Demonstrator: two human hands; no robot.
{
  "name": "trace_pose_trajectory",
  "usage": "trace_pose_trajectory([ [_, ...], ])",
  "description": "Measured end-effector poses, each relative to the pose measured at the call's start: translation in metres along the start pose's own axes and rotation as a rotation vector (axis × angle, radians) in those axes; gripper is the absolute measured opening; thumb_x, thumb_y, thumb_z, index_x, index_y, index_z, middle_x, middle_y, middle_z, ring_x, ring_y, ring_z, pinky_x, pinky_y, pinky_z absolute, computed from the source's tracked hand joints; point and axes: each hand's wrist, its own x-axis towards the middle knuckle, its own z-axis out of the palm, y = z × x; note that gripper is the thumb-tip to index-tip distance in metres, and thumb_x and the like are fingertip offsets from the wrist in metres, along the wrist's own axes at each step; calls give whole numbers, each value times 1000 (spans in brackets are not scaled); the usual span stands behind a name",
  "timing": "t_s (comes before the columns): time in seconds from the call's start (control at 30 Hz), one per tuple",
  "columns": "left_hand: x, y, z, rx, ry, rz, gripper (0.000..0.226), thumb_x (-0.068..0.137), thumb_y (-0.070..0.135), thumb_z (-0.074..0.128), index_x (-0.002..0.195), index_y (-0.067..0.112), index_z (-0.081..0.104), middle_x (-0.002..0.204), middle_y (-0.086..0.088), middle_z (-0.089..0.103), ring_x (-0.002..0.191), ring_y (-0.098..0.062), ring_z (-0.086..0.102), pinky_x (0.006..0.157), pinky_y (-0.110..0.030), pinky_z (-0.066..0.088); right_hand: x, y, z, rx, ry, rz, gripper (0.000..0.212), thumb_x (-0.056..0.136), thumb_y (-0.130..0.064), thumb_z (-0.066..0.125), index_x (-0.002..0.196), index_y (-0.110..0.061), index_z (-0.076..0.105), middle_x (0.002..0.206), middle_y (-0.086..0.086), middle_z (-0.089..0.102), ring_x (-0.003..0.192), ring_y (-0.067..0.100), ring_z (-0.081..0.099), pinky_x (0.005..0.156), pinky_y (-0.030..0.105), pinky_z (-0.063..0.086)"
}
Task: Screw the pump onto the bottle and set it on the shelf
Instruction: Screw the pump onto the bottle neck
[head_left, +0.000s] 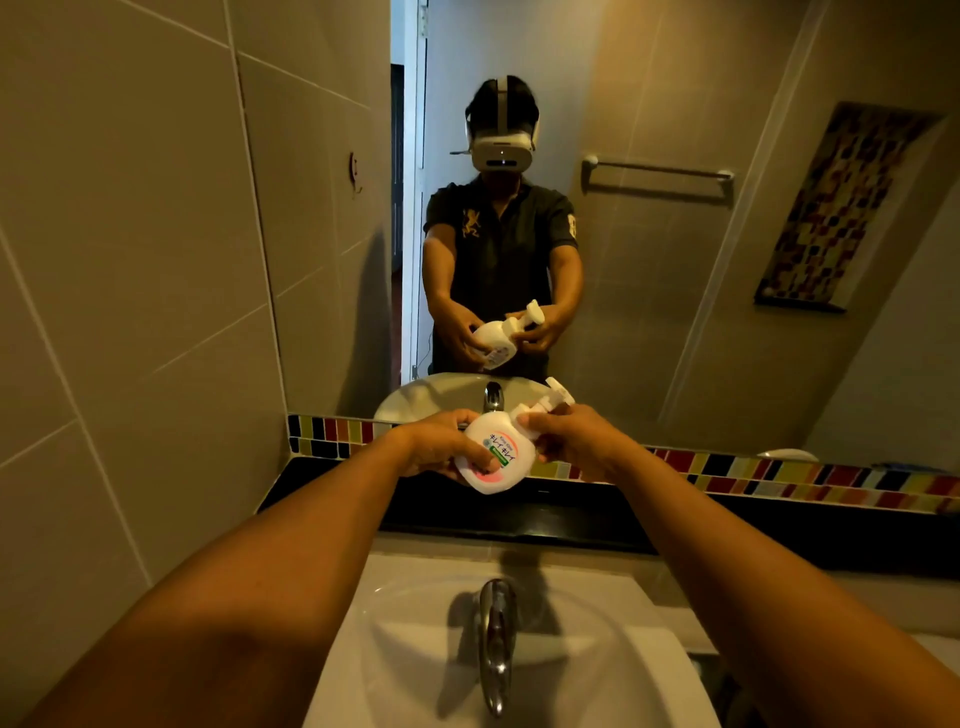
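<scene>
I hold a white soap bottle (500, 451) with a pink and green label, tilted to the right, out in front of the mirror. My left hand (441, 444) wraps its lower body from the left. My right hand (571, 439) grips the neck where the white pump (553, 397) sits, the pump head pointing up and right. Below the bottle runs a black shelf (322, 493) along the mirror's base. The pump's collar is hidden under my fingers.
A white sink (415, 649) with a chrome tap (496, 644) lies below my arms. A strip of coloured tiles (779, 475) edges the mirror (649, 286), which reflects me and a towel bar. Tiled wall stands at the left.
</scene>
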Motion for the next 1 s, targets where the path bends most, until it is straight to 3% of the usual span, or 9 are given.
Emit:
trace_pose_trajectory([
  [0.13,1,1,2,-14,9,12,66,72,12,82,130,18,51,124,-11,65,113,-29,65,92,-46,57,2,-1,9,-74,108,-36,40,85,-40,72,108,-8,65,90,10,73,72,19,71,61,28,54],
  [0.27,-4,-1,-3,-76,-40,-14,58,75,9,78,128,15,55,125,-13,67,114,-32,65,95,-50,55,-2,-8,4,2,-14,-9,24,89,-21,69,110,-12,62,102,10,72,92,24,72,72,31,58],
  [0.43,-8,-1,-7,-148,-96,-47,55,76,10,78,126,15,59,124,-13,68,113,-31,67,90,-46,58,-3,-12,1,95,-77,59,33,92,-9,62,124,-7,55,110,13,66,96,25,68,70,29,58],
  [0.7,-13,3,-5,-180,-120,-89,49,79,10,76,125,14,60,124,-13,68,113,-31,67,84,-40,60,-4,-6,-3,134,-90,49,36,90,-6,61,125,-9,53,113,16,62,97,27,64,79,32,55],
  [0.93,-16,8,-2,-238,-149,-116,52,79,13,76,127,13,59,126,-14,67,114,-32,68,89,-44,57,-9,-10,-4,154,-86,42,33,90,-5,59,122,-11,55,115,16,61,97,26,63,76,31,55],
  [1.0,-18,8,-3,-278,-177,-132,52,80,11,75,130,12,58,129,-16,66,116,-33,66,89,-45,57,-9,-11,-7,197,-111,27,45,86,-4,62,129,-10,53,116,16,60,98,27,62,77,33,55],
])
